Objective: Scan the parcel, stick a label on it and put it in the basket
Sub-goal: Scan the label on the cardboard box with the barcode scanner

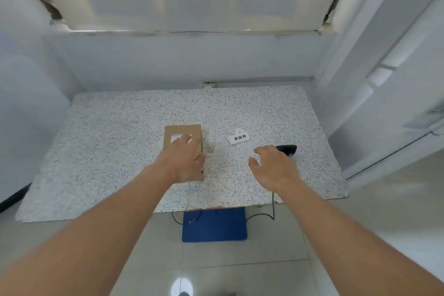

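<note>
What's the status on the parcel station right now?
Left hand flat on parcel, fingers open. Right hand open, reaching over scanner. Label loose on table. Nothing in the way.

Left hand (186,161) is covering the parcel's (182,131) near half; right hand (272,168) is hiding most of the scanner (287,149); cable (273,209) is slipping under the table (120,151).

Brown parcel (182,131), speckled grey table (120,139)

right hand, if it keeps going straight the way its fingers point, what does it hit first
Most likely the black scanner: the right hand hovers open just short of it, fingers aimed at its handle. The white label lies off to the left of that line.
</note>
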